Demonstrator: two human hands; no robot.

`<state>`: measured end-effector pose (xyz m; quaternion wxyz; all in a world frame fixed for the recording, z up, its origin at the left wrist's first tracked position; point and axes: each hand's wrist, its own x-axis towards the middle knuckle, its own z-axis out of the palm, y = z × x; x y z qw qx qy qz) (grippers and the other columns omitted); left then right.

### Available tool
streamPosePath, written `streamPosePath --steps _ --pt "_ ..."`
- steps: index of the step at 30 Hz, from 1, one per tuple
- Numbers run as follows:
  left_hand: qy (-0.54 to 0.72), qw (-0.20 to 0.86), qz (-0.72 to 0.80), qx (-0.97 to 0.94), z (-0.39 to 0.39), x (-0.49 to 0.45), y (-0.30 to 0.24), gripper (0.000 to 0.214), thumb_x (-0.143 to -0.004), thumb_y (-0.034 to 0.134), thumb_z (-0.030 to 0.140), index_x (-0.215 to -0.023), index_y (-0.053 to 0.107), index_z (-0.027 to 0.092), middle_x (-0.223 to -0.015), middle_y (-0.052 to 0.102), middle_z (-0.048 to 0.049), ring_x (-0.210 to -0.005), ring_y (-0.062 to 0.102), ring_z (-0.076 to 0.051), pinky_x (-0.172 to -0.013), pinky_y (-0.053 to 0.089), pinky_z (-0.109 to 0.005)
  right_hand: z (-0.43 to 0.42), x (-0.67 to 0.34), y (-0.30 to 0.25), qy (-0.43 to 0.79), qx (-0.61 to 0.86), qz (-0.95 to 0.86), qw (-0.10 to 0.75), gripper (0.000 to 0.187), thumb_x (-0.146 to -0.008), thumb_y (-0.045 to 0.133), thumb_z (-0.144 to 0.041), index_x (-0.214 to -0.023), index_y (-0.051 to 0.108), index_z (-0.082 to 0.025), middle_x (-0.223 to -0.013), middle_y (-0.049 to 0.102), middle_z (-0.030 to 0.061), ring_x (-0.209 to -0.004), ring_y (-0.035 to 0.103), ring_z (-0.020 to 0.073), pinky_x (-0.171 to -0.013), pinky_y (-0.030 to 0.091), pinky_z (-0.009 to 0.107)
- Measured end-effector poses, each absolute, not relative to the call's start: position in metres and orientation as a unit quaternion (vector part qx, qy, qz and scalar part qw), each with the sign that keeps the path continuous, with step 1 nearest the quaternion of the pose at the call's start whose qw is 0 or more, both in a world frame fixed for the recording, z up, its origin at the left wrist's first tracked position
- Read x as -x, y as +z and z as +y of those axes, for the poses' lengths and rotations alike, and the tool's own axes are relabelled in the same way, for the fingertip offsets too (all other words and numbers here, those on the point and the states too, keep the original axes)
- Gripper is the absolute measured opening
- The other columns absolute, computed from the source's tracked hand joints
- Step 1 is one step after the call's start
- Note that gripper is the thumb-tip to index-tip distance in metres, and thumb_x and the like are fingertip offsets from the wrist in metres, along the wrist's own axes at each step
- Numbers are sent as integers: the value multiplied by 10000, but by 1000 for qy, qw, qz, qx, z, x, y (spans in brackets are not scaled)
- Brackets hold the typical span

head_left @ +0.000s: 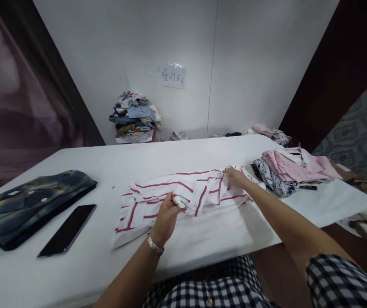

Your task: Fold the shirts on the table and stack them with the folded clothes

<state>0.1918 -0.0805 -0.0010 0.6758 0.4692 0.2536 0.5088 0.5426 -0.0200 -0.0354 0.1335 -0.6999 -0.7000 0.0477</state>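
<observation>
A white shirt with red stripes [160, 194] lies partly folded, lengthwise across the white table in front of me. My left hand [167, 214], with a metal bracelet at the wrist, pinches a bunched bit of the shirt near its middle. Farther right, my right hand [234, 177] grips the shirt's fabric close to its right end; the fingertips are partly hidden by cloth. Between my hands the cloth is slightly raised and creased, and a small button shows on it.
A dark plaid folded garment [35, 201] and a black phone [67, 231] lie on the left of the table [202, 154]. At the right are a folded pink shirt [299, 164] and a black-and-white patterned garment [273, 177]. A clothes pile [135, 115] stands against the wall, left of a paper sign [173, 76].
</observation>
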Motion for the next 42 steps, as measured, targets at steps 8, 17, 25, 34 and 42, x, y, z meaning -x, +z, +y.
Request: streamPosePath --steps 8,17,25,34,42 --pt "495 481 498 -525 -94 -168 -47 569 -759 647 389 -1273 467 224 -1344 495 -125 -1198 496 -267 -946 428 -425 7 -536 -46 13 664 -747 20 383 -726 505 -44 -1009 698 -215 -1069 679 93 -1078 565 258 -990 323 399" --pt "262 41 417 -869 -101 -191 -29 587 -771 652 358 -1311 484 197 -1464 378 -139 -1364 300 -308 -1098 243 -521 -13 -565 -44 -28 625 -779 40 196 -802 505 -177 -875 687 -165 -996 641 111 -1036 530 230 -916 345 310" --pt "185 68 479 -856 -93 -208 -44 382 -785 640 346 -1144 610 219 -1303 567 -110 -1251 455 -286 -1078 236 -551 -38 -586 -68 -8 643 -747 166 150 -713 477 -112 -782 598 -166 -897 642 89 -884 558 202 -776 384 268" --pt "424 227 460 -746 -91 -186 -13 236 -877 491 333 -952 677 209 -1068 678 -51 -1033 585 -200 -949 421 -370 -49 -589 -91 29 648 -711 270 132 -742 436 -220 -758 563 -189 -784 627 58 -762 543 192 -687 379 271" --pt "579 489 426 -494 -110 -151 38 219 -770 636 389 -868 671 197 -842 681 -43 -861 632 -215 -781 519 -328 -53 -586 -88 54 660 -689 294 159 -735 443 -220 -775 595 -193 -785 645 43 -768 562 195 -686 413 275"
